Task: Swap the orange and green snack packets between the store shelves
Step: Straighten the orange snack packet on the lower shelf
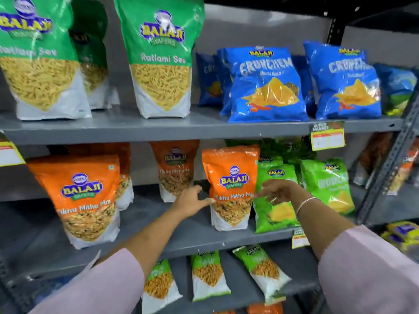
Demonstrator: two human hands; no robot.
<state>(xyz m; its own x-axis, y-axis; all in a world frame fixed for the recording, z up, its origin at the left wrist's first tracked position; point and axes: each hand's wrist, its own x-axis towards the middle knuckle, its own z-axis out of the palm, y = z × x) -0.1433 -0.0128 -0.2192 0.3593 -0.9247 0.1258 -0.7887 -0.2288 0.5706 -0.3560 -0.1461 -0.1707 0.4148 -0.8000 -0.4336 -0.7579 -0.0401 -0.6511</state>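
Note:
An orange Tikha Mitha Mix packet (230,177) stands upright on the grey middle shelf (181,236). My left hand (190,202) is at its left edge, thumb tip touching the packet and fingers spread. At the packet's right edge my right hand (277,192) has loosely curled fingers whose tips just reach it. Neither hand wraps around the packet. More orange packets stand to the left (77,196) and behind (175,168). Two large green Ratlami Sev packets (162,57) (38,60) stand on the upper shelf (158,128).
Blue Crunchem bags (266,85) fill the right of the upper shelf. Light green bags (275,196) stand right of the orange packet, partly behind my right wrist. Small green-topped packets (209,275) lie on the lower shelf. A perforated metal upright (390,162) borders the right side.

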